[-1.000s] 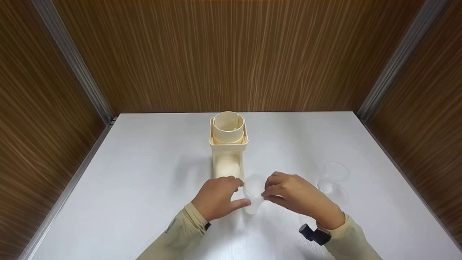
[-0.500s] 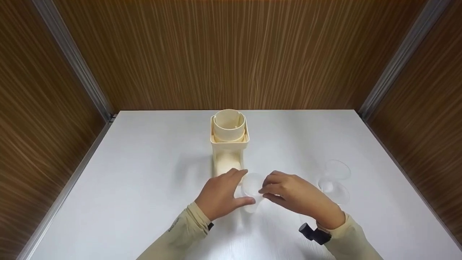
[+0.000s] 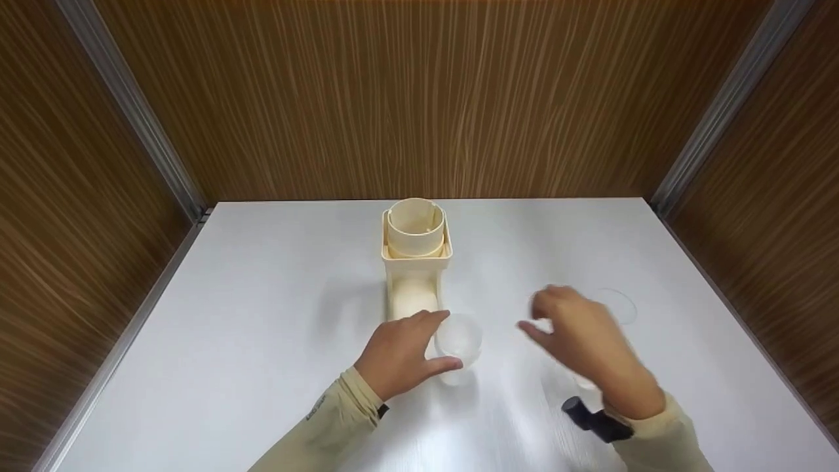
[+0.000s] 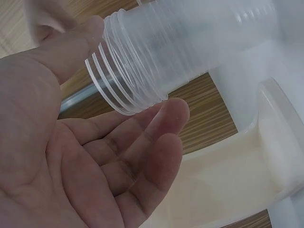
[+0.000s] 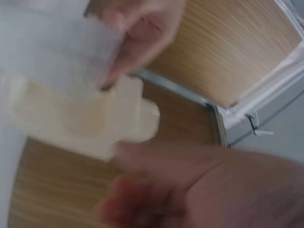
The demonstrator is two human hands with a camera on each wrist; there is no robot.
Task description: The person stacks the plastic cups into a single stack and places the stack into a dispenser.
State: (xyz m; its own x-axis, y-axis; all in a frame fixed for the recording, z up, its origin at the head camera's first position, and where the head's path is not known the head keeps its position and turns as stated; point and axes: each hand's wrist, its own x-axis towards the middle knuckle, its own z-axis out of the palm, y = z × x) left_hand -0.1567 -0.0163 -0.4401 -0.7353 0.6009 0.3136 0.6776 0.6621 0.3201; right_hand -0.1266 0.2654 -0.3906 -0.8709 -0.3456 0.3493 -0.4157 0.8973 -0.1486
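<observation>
My left hand [image 3: 403,354] holds a stack of clear plastic cups [image 3: 459,344] near its rims. In the left wrist view, the thumb lies on the upper side of the nested cups [image 4: 190,42], and the fingers [image 4: 161,161] curl beneath. My right hand [image 3: 583,334], blurred by motion, hovers over the table to the right of the stack, thumb apart from the bent fingers, with nothing seen in its grasp. Just beyond the left hand stands a cream-coloured plastic holder [image 3: 416,265] with a round, open tube at its far end; its near end is hidden behind the left hand.
A thin clear round piece [image 3: 623,306] lies on the white table [image 3: 275,275], partly behind the right hand. Wood-grain panels [image 3: 419,98] rise at the back and both sides, with metal corner strips [image 3: 131,98].
The right hand has left the cup stack's rim and moved right, its thumb and fingers parting. The left hand has shifted slightly right, closer around the stack. The holder has stayed put.
</observation>
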